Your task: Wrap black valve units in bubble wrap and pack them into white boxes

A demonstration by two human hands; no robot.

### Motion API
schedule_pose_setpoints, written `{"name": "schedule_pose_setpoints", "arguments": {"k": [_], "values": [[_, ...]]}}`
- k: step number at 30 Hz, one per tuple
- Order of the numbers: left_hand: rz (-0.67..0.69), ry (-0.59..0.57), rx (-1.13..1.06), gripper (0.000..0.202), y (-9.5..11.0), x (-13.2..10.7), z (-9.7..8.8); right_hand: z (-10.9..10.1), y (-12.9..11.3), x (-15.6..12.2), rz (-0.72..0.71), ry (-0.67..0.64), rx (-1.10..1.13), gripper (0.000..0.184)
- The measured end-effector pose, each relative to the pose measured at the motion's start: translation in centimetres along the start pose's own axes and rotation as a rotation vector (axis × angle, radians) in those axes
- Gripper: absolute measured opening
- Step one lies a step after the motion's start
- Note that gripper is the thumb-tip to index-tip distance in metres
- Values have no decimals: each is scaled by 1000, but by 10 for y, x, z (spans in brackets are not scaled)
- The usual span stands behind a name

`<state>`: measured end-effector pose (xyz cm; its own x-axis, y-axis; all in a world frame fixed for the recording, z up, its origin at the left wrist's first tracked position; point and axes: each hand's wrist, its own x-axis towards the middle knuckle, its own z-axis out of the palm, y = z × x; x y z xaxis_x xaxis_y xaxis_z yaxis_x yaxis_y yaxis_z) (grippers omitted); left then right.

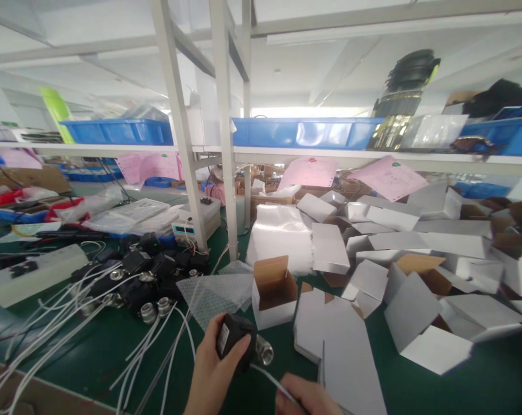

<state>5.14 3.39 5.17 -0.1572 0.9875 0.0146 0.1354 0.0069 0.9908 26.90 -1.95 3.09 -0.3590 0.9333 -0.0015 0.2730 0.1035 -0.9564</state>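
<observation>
My left hand (215,366) is wrapped round a black motorized valve (238,340) with a silver metal fitting (264,350) on its right side and a label on its left face. A white cable (272,377) runs out of the valve's lower side. Low in the view, my right hand (306,395) has its fingers closed on that cable. Just beyond the valve lie a sheet of bubble wrap (220,294) and an open white box (276,314) with a brown inside. Flat white cartons (347,346) are stacked to the right of my hands.
Several black valves (142,294) with trailing white cables are heaped on the left of the green table. Open white boxes (429,334) crowd the right side. Behind stand a bubble wrap stack (280,236), metal shelf posts (224,132) and blue bins (306,134) on a shelf.
</observation>
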Motion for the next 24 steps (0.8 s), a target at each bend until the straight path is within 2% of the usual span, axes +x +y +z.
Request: {"name": "schedule_pose_setpoints", "arguments": {"k": [1,2,3,5,8,11,14,16,17,19,22,24], "values": [[31,-13,69,62,2,-1,0,-8,-11,1,-17,3,3,41],[38,-54,110,60,5,-2,0,-16,-20,4,-38,62,25,48],[24,-115,113,57,7,-5,1,-21,-27,9,4,162,126,54],[-43,-222,-1,49,12,-13,4,-26,-33,22,79,188,237,67],[-202,-299,-313,53,18,-25,8,-19,-22,40,165,171,351,76],[-364,-353,-592,64,20,-28,10,-9,-7,44,175,171,368,80],[-618,-421,-780,42,18,-22,12,-7,0,42,143,221,292,77],[-798,-471,-816,38,16,-16,12,-9,3,42,105,261,200,70],[-842,-472,-823,39,16,-13,12,-8,4,42,81,270,146,64],[-812,-420,-850,36,16,-9,12,-2,6,43,36,244,40,53],[-659,-271,-823,29,14,-5,12,17,9,39,-13,96,-84,38],[-523,-168,-709,35,10,-5,13,25,6,33,-32,-4,-139,26]]}}
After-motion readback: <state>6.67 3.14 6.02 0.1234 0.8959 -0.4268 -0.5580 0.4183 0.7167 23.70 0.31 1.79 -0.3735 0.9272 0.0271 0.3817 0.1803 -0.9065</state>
